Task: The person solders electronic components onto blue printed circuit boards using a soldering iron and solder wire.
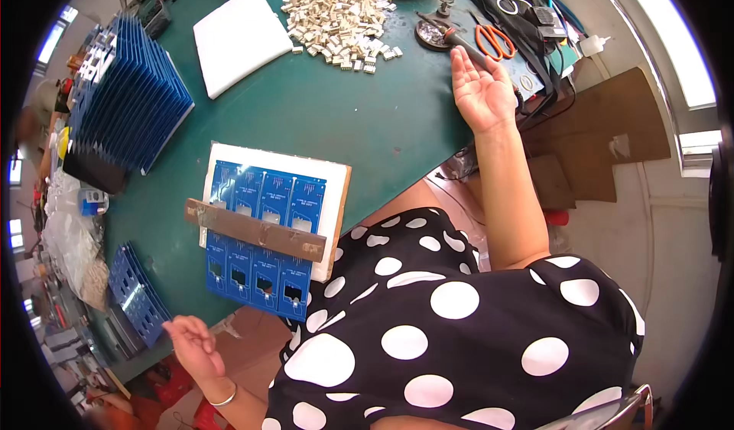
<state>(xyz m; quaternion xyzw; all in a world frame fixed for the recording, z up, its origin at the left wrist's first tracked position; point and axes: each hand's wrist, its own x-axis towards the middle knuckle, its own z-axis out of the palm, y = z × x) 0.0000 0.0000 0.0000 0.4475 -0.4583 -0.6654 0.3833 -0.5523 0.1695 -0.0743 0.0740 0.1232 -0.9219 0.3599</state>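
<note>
Blue printed circuit panel [251,257] is on the near table edge, under a brown strip [256,230] across a white-topped backing board [332,220]. My read: board-in-holder stage, with the iron as the tool at hand. Right hand [485,95] is palm up, fingers extended by the dark-handled soldering iron [468,48]; can't tell if they touch. Gripping it would call for closing the fingers around the handle. Left hand [197,346] is loosely curled, holding nothing visible, just beside another blue panel [139,292]. Orange-handled scissors [497,42] crowd the iron; cream connectors [336,17] are heaped farther back. That strip covers the panel's middle, so no access there.
</note>
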